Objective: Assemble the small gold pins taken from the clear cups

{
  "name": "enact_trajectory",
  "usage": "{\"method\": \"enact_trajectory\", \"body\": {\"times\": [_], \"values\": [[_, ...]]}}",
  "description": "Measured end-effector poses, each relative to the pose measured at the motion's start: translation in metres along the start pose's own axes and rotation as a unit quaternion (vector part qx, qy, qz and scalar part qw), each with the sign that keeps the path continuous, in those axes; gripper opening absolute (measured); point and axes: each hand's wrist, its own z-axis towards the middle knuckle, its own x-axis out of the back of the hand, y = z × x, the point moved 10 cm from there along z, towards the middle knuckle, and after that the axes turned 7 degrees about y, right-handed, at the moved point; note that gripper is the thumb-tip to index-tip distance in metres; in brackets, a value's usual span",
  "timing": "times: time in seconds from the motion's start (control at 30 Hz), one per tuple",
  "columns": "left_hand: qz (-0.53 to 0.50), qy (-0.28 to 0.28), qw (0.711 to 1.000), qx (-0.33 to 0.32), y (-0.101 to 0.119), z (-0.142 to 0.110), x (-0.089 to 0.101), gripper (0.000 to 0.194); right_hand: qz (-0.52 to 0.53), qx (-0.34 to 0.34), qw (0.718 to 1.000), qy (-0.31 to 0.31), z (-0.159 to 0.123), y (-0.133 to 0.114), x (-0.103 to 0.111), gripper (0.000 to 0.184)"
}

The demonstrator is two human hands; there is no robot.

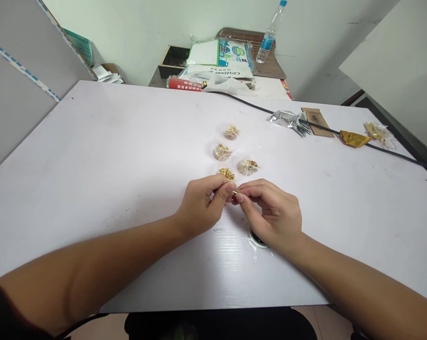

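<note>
My left hand (207, 202) and my right hand (273, 208) meet above the white table, fingertips nearly touching. Between the tips sits a small gold-coloured metal pin (235, 192), pinched by the thumb and forefinger of my right hand. The left thumb and forefinger are pressed together at its other end; what lies inside that pinch is hidden. Just beyond the hands is a heap of gold metal pins (226, 174). Small clear cups of gold pieces stand behind it: one cup (248, 167) to the right, another cup (222, 152) and a far cup (231, 131).
A round dark-centred dish (256, 237) is partly under my right hand. A black cable (249, 103) crosses the table's back right, past silver foil packaging (287, 120), a cardboard piece (318, 122) and a gold foil packet (355, 138). A water bottle (267, 41) stands behind the table.
</note>
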Motion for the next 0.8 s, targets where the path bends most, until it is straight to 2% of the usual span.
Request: {"method": "enact_trajectory", "body": {"times": [0.8], "values": [[0.019,0.009,1.0,-0.001,-0.0008,-0.0016,-0.0001,0.03,-0.002,0.009,1.0,0.009,0.0014,-0.0034,-0.0021,0.016]]}}
